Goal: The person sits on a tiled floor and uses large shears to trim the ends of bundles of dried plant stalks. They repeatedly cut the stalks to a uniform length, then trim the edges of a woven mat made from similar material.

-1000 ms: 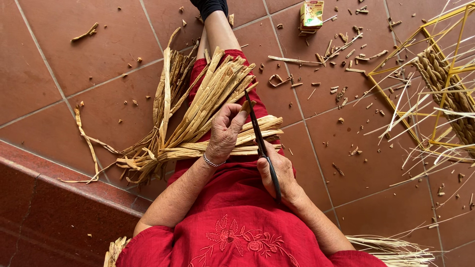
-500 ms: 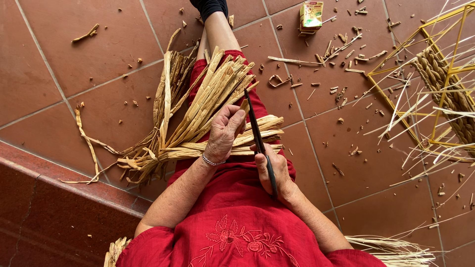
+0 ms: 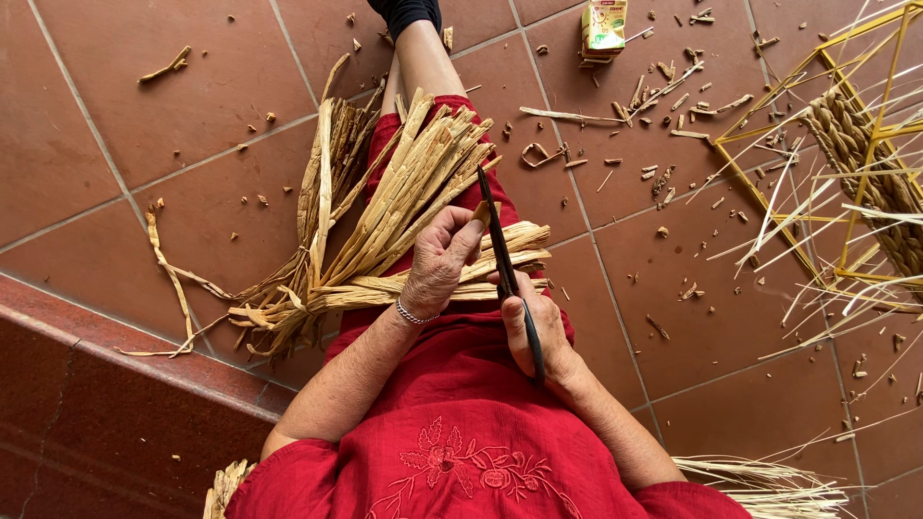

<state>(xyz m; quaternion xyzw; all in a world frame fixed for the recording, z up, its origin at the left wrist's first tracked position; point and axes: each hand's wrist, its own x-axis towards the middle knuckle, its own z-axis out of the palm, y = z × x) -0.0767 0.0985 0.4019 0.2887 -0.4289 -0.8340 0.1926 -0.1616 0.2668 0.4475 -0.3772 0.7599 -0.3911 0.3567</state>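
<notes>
Right hand [image 3: 535, 327] grips a dark blade [image 3: 504, 259]; left hand [image 3: 438, 258] pinches a reed strip [image 3: 478, 213] against it, above the lap bundle [image 3: 404, 211]. Best cut away, thumb clear.

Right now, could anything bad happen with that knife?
Maybe. The left hand pinches a strip right against the knife held by the right hand, so a slip could nick its fingers. The bundle lies loose on the lap and might slide onto the floor.
</notes>
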